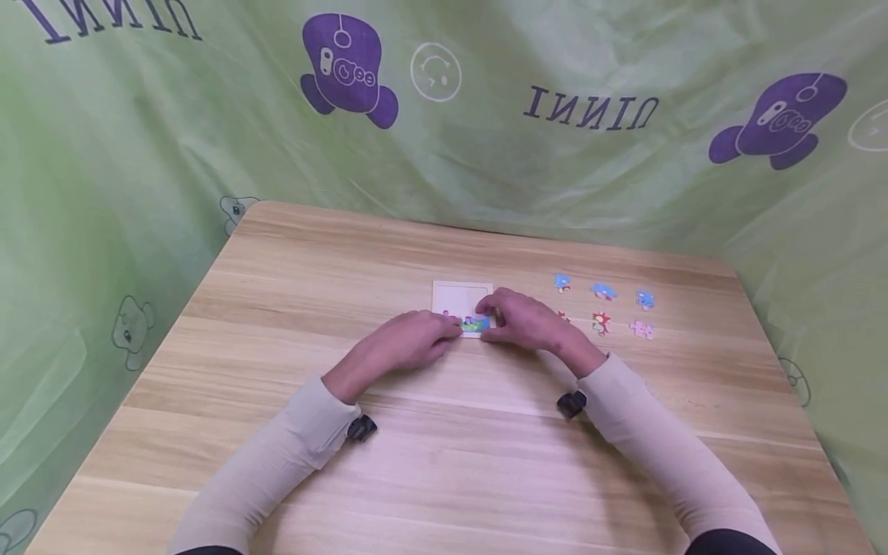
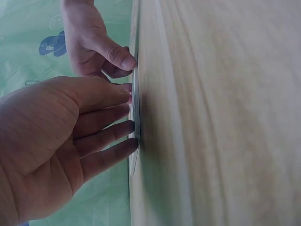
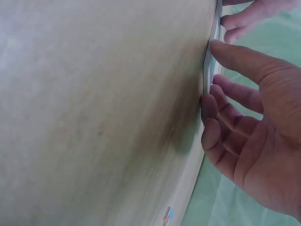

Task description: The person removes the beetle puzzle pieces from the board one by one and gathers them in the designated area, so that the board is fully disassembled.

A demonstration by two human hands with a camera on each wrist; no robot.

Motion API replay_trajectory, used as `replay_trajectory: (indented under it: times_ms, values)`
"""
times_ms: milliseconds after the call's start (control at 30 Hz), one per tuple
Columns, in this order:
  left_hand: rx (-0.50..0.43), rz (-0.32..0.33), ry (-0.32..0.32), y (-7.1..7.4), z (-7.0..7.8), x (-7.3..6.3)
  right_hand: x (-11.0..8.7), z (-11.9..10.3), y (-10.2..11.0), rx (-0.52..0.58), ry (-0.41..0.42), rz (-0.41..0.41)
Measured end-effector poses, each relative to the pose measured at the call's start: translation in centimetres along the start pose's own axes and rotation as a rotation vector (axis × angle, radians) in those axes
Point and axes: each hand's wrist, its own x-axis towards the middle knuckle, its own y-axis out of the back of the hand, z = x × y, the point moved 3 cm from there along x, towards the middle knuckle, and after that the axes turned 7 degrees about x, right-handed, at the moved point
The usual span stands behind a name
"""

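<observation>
A small square puzzle tray with a pale rim lies on the table in the head view. Colourful jigsaw pieces, green and blue among them, fill part of its near side. My left hand touches the tray's near left part with its fingers fairly straight; the left wrist view shows the fingertips against the thin edge. At the near right corner, my right hand grips the tray, its thumb on the near edge and its other fingers bent round the right side. The fingers partly cover the laid pieces.
Right of the tray lie several loose jigsaw pieces in two rows, among them a blue piece, a red piece and a pink piece. A green curtain hangs behind the wooden table.
</observation>
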Motion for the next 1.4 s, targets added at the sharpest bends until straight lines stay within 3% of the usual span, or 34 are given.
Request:
replay_trajectory:
  times_ms: [167,500,667,900,1400]
  values:
    - [0.021,-0.026,0.028,0.0,0.3,0.0,0.0,0.2,-0.1,0.030,0.007,0.011]
    - [0.182,-0.015,0.030,-0.2,1.2,0.5,0.3,0.1,-0.2,0.063,-0.018,0.012]
    - [0.136,-0.010,0.005,-0.4,1.1,0.3,0.3,0.1,-0.2,0.082,-0.028,0.020]
    - [0.059,-0.062,0.020,-0.2,0.9,0.0,0.2,0.0,-0.3,0.127,-0.062,0.036]
    - [0.076,-0.076,0.024,-0.1,0.9,0.2,0.0,-0.3,0.7,0.097,-0.017,0.143]
